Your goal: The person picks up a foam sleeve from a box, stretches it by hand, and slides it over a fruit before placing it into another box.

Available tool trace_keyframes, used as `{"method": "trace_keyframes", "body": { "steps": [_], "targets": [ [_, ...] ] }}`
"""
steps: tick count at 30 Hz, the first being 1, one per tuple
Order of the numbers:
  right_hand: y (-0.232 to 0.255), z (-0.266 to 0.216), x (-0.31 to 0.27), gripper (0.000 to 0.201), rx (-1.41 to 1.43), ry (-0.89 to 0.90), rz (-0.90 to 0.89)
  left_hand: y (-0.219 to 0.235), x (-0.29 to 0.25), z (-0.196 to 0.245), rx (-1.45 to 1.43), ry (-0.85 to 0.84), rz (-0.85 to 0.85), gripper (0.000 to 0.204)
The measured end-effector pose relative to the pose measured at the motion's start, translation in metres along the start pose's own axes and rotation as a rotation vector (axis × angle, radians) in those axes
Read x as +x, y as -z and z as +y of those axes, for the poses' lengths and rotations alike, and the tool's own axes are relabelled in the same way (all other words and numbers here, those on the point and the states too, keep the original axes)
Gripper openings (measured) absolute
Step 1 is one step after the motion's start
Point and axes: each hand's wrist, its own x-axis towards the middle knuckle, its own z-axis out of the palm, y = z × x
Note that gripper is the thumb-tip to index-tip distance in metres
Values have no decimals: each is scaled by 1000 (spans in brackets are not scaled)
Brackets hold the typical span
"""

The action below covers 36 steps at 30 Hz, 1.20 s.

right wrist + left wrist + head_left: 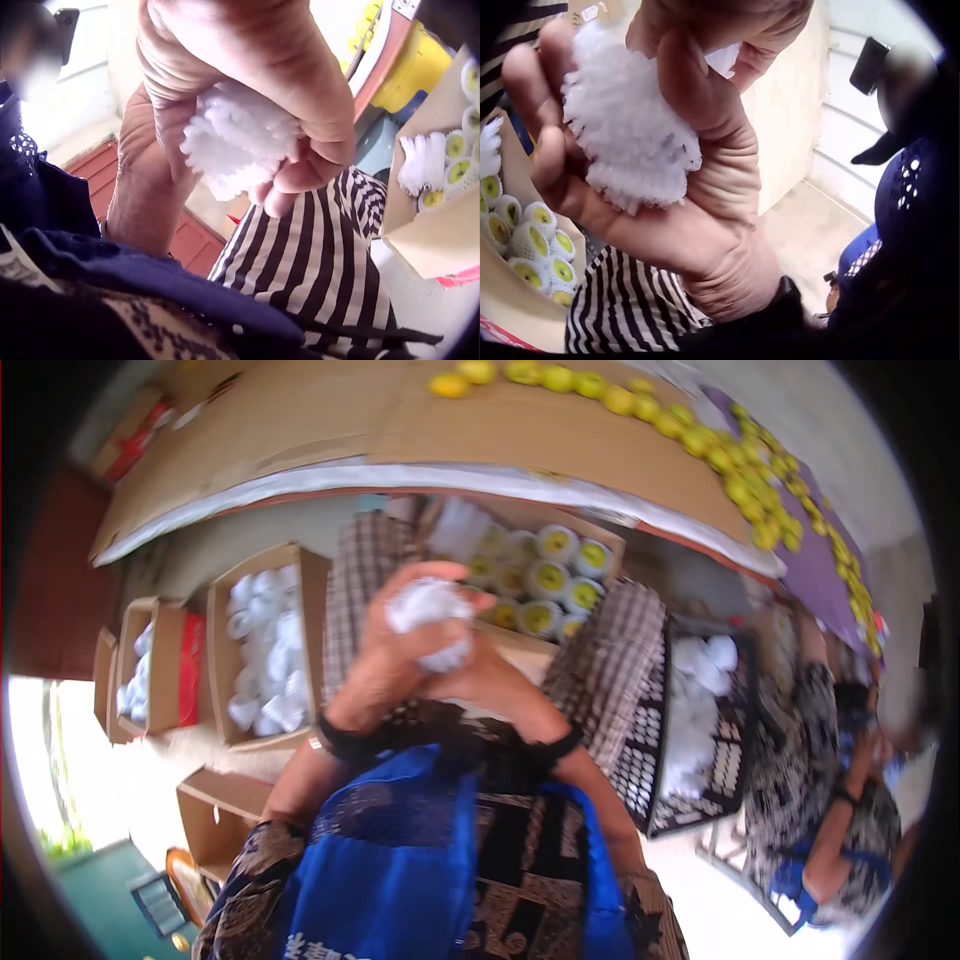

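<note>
White foam netting point(428, 604) is held between both hands above the lap in the head view. My left hand point(375, 660) cups it, and in the left wrist view the left hand point(705, 202) has its fingers and thumb curled round the foam point(626, 124). My right hand point(490, 675) meets the left one at the lower side of the foam. Seen from the right wrist, the right hand point(262, 52) curls its fingers over a bunched piece of foam point(236, 142). Whether a fruit is inside cannot be told.
A carton of foam-wrapped yellow-green fruit point(548, 578) stands in front, between the knees. Cartons of white foam nets point(268, 650) are at the left, a black crate point(655, 740) at the right. Loose fruit point(618, 400) lies on the cardboard-covered table point(330, 420). Another person sits at the right.
</note>
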Motion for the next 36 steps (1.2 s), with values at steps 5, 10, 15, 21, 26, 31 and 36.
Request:
{"method": "trace_keyframes", "body": {
  "steps": [5, 10, 15, 21, 26, 31, 36],
  "targets": [
    [-2, -10, -8, 50, -152, -39, 25, -3, -1, 7, 312, -76, 114, 40],
    [9, -11, -5, 57, -484, -34, 7, 14, 8, -1, 10, -55, 82, 21],
    [8, -9, -15, 67, -265, 291, 191, -18, 6, 6, 35, 21, 72, 21],
    [15, -9, -23, 70, -22, 208, 120, -31, 14, 4, 32, 68, 68, 31],
    [30, -19, -30, 62, -144, 97, 40, -26, 25, -5, 27, 74, 93, 28],
    [39, -1, -34, 51, 15, -43, 9, -16, 37, -27, 89, 111, 97, 21],
    [57, 9, -45, 40, 253, -184, 27, -27, 48, -46, 152, 118, 7, 23]
  ]
}}
